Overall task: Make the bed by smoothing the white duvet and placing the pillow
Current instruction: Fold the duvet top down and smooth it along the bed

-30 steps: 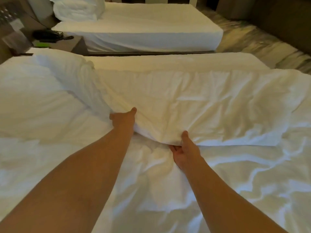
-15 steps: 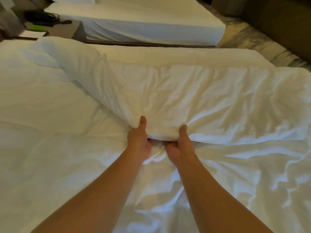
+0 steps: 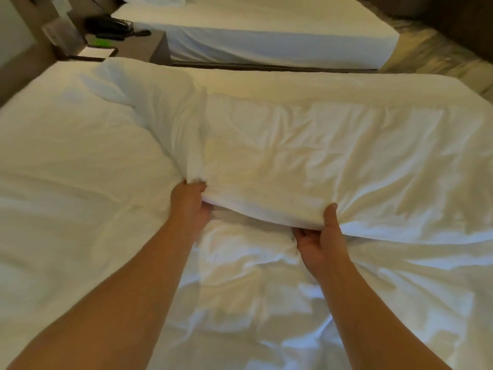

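The white duvet (image 3: 306, 156) lies wrinkled across the bed, with its upper layer folded over toward me. My left hand (image 3: 190, 206) pinches the folded edge where the fabric bunches into a ridge running up to the left. My right hand (image 3: 321, 241) grips the same edge further right, thumb on top and fingers under the fold. The edge is lifted slightly between both hands. More crumpled duvet covers the near part of the bed (image 3: 253, 303). No pillow shows on this bed.
A second bed (image 3: 266, 36) with a white sheet stands beyond a narrow gap. A nightstand (image 3: 141, 46) at the upper left carries a black phone (image 3: 109, 26) and a notepad (image 3: 96, 53). Patterned floor (image 3: 432, 57) shows at the upper right.
My hands have moved apart along the folded edge: the left shifted left and up, the right shifted right. The fold is raised more and the view has tilted.
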`<state>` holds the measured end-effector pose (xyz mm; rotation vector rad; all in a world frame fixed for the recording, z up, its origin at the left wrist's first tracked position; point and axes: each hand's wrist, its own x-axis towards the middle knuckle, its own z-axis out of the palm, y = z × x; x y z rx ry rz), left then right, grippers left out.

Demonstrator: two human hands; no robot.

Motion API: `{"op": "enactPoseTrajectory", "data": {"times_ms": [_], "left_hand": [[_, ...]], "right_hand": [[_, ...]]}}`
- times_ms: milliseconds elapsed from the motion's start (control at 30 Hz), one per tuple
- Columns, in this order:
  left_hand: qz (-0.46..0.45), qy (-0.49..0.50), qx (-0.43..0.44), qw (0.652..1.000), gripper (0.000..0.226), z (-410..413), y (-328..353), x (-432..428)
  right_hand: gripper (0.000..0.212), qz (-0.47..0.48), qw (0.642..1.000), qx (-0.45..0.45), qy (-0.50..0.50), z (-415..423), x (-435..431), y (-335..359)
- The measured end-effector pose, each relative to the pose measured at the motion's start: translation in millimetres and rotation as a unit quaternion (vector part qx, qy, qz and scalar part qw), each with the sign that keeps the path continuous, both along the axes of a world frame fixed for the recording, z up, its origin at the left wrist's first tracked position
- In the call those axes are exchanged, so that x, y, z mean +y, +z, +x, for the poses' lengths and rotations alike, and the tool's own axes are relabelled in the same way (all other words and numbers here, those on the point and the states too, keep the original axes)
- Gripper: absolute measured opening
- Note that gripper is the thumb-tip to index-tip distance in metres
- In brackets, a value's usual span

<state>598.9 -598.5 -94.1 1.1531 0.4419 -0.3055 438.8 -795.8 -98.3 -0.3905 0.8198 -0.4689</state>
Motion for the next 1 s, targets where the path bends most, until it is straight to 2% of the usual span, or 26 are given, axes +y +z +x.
{"op": "enactPoseTrajectory", "data": {"times_ms": [33, 67, 100, 200, 267, 300, 367, 400, 433, 467, 533, 600, 667, 733, 767, 800, 833, 867, 900, 933, 1000], "left_hand": [[-0.137, 0.008, 0.023, 0.99, 0.037, -17.2, -0.5, 8.3], [-0.227, 0.007, 0.035, 0.973, 0.044, -32.1, -2.4, 14.0], [-0.277, 0.001, 0.039, 0.96, 0.051, -45.4, -2.3, 16.9], [-0.294, -0.029, 0.027, 0.955, 0.056, -62.3, -3.1, 17.2], [-0.207, -0.033, 0.006, 0.978, 0.057, -52.7, -4.5, 17.4], [-0.14, -0.032, -0.006, 0.99, 0.071, -42.1, -5.2, 20.5], [0.064, -0.046, -0.045, 0.996, 0.127, -17.4, 6.6, 27.0], [0.192, -0.068, -0.077, 0.976, 0.143, -3.0, 12.8, 26.3], [0.319, -0.09, -0.109, 0.937, 0.148, 10.6, 19.5, 23.8], [0.426, -0.105, -0.132, 0.889, 0.146, 24.9, 24.4, 19.6], [0.546, -0.133, -0.142, 0.815, 0.139, 51.5, 34.9, 11.2], [0.601, -0.142, -0.131, 0.776, 0.12, 70.3, 36.1, 10.0], [0.613, -0.131, -0.149, 0.765, 0.077, 76.9, 29.5, 19.0], [0.564, -0.1, -0.179, 0.8, 0.039, 75.7, 16.2, 34.4], [0.51, -0.077, -0.182, 0.837, 0.03, 74.1, 9.4, 44.0], [0.427, -0.055, -0.169, 0.887, 0.027, 71.9, 5.1, 55.0], [0.301, -0.025, -0.147, 0.942, 0.025, 68.6, 5.7, 64.7], [0.148, -0.004, -0.116, 0.982, 0.022, 61.4, 9.2, 73.7], [-0.007, 0.004, -0.086, 0.996, 0.02, 51.6, 12.3, 81.5], [-0.13, 0.004, -0.062, 0.99, 0.025, 39.0, 13.5, 88.5], [-0.264, 0.01, -0.029, 0.964, 0.043, 11.7, 9.7, 99.4]], "right_hand": [[0.054, 0.005, 1.0, -0.011, 0.018, 5.2, 9.6, 7.6], [0.056, 0.012, 0.999, -0.021, 0.036, 13.3, 21.6, 11.4], [0.057, 0.025, 0.997, -0.032, 0.059, 23.6, 36.3, 14.0], [0.066, 0.03, 0.992, -0.052, 0.112, 53.7, 86.2, 15.1], [0.059, 0.042, 0.992, -0.035, 0.112, 65.1, 109.7, 9.4], [0.053, 0.056, 0.992, -0.027, 0.108, 68.0, 117.3, 5.6], [0.045, 0.083, 0.993, -0.017, 0.078, 66.6, 122.5, -0.6], [0.044, 0.089, 0.994, -0.016, 0.062, 63.0, 121.8, -5.1], [0.046, 0.09, 0.994, -0.016, 0.051, 58.1, 121.0, -9.0], [0.047, 0.088, 0.995, -0.013, 0.045, 52.9, 120.2, -13.1], [0.049, 0.091, 0.995, -0.013, 0.045, 45.2, 119.8, -20.8], [0.052, 0.09, 0.995, -0.014, 0.046, 41.8, 119.4, -26.6], [0.057, 0.084, 0.995, -0.009, 0.045, 41.4, 118.3, -31.3], [0.055, 0.076, 0.996, -0.007, 0.048, 41.1, 117.6, -34.9], [0.053, 0.076, 0.996, -0.005, 0.049, 41.2, 117.3, -37.1], [0.051, 0.075, 0.996, -0.007, 0.049, 41.2, 117.2, -38.7], [0.049, 0.074, 0.996, -0.009, 0.05, 42.0, 117.0, -38.8], [0.049, 0.07, 0.996, -0.011, 0.051, 43.1, 116.8, -38.2], [0.049, 0.067, 0.997, -0.01, 0.049, 44.5, 116.7, -37.7], [0.049, 0.066, 0.997, -0.008, 0.045, 45.6, 116.9, -37.8], [0.049, 0.058, 0.997, -0.002, 0.046, 45.6, 118.7, -36.6]]}}
